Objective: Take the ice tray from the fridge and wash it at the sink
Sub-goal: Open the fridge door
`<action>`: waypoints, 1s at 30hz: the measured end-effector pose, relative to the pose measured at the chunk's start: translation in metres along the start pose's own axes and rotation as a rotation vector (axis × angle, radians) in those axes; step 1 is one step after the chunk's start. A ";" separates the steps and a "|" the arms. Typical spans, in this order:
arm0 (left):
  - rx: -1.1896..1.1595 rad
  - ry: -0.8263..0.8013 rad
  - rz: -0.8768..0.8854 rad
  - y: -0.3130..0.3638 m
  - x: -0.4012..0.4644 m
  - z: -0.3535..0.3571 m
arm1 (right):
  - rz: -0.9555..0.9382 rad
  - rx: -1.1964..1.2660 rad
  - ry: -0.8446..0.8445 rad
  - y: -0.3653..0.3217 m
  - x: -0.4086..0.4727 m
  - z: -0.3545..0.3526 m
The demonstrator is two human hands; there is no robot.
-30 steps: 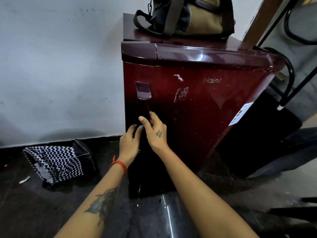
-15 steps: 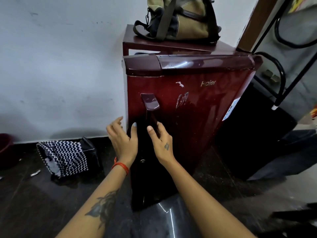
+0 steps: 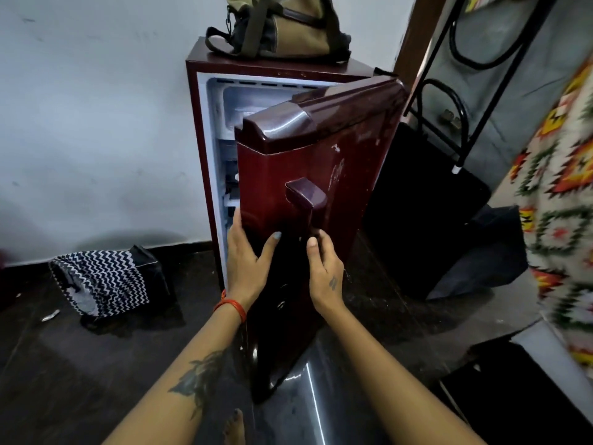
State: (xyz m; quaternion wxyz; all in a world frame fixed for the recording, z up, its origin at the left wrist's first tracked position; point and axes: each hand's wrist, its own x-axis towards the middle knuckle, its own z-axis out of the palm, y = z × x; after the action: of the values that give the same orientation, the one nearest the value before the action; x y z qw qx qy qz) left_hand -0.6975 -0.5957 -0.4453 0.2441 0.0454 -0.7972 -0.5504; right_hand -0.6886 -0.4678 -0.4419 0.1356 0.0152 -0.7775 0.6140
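Observation:
A small maroon fridge (image 3: 199, 130) stands against the white wall, its door (image 3: 321, 162) swung partly open towards me. My left hand (image 3: 247, 258) grips the door's free left edge, thumb on the front face. My right hand (image 3: 322, 268) curls round the lower part of the vertical door handle (image 3: 306, 203). Through the gap I see the white interior and the freezer compartment (image 3: 244, 107) at the top. No ice tray shows; the door hides most of the inside.
A khaki bag (image 3: 282, 27) sits on top of the fridge. A black-and-white zigzag pouch (image 3: 99, 281) lies on the dark floor to the left. A black metal frame (image 3: 459, 91) and a patterned blanket (image 3: 558, 194) stand to the right.
The fridge door has swung open towards me, showing the white interior. My left hand moved from the door's front to its free edge; my right hand stays at the handle.

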 end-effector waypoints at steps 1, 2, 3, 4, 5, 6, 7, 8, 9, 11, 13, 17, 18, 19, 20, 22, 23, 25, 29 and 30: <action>-0.009 -0.007 0.006 0.004 -0.008 0.003 | 0.001 -0.005 0.032 0.000 -0.005 -0.008; -0.016 -0.016 0.014 0.008 -0.015 0.006 | 0.002 -0.015 0.071 0.001 -0.010 -0.015; -0.020 -0.022 0.021 0.011 -0.021 0.009 | 0.002 -0.019 0.109 0.002 -0.013 -0.021; -0.019 -0.028 0.031 0.015 -0.028 0.011 | 0.004 -0.025 0.152 0.003 -0.017 -0.028; -0.017 -0.036 0.043 0.019 -0.034 0.014 | 0.007 -0.029 0.196 0.003 -0.022 -0.035; -0.014 -0.049 0.059 0.021 -0.040 0.017 | 0.007 -0.041 0.244 0.004 -0.026 -0.040; -0.010 -0.064 0.075 0.023 -0.046 0.020 | -0.001 -0.053 0.296 0.004 -0.031 -0.045; -0.004 -0.080 0.085 0.024 -0.050 0.022 | -0.020 -0.065 0.354 0.004 -0.035 -0.049; 0.008 -0.100 0.095 0.025 -0.054 0.024 | -0.060 -0.077 0.415 0.003 -0.039 -0.053; 0.031 -0.140 0.121 0.027 -0.062 0.027 | -0.188 -0.124 0.533 -0.001 -0.047 -0.061; 0.031 -0.177 0.149 0.030 -0.067 0.029 | -0.342 -0.189 0.611 -0.008 -0.052 -0.065; 0.030 -0.277 0.209 0.036 -0.077 0.036 | -0.594 -0.355 0.607 -0.028 -0.060 -0.069; 0.045 -0.297 0.232 0.038 -0.079 0.038 | -0.630 -0.402 0.583 -0.033 -0.061 -0.069; 0.057 -0.315 0.258 0.040 -0.081 0.039 | -0.648 -0.451 0.555 -0.036 -0.062 -0.069; 0.061 -0.331 0.281 0.040 -0.083 0.040 | -0.647 -0.498 0.526 -0.038 -0.064 -0.069; 0.046 -0.357 0.309 0.044 -0.088 0.041 | -0.607 -0.588 0.470 -0.036 -0.066 -0.073; 0.044 -0.354 0.332 0.046 -0.090 0.041 | -0.578 -0.628 0.450 -0.033 -0.066 -0.077; 0.057 -0.313 0.405 0.051 -0.094 0.042 | -0.521 -0.702 0.434 -0.024 -0.068 -0.085; 0.094 -0.226 0.452 0.054 -0.090 0.048 | -0.386 -0.803 0.409 -0.013 -0.073 -0.103; 0.095 -0.235 0.437 0.055 -0.088 0.050 | -0.357 -0.825 0.407 -0.012 -0.074 -0.107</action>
State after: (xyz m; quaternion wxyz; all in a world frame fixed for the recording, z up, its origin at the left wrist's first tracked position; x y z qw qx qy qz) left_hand -0.6311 -0.5013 -0.4390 0.2606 -0.1810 -0.8358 -0.4480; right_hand -0.5945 -0.3784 -0.4253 0.3827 -0.0271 -0.8987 0.2127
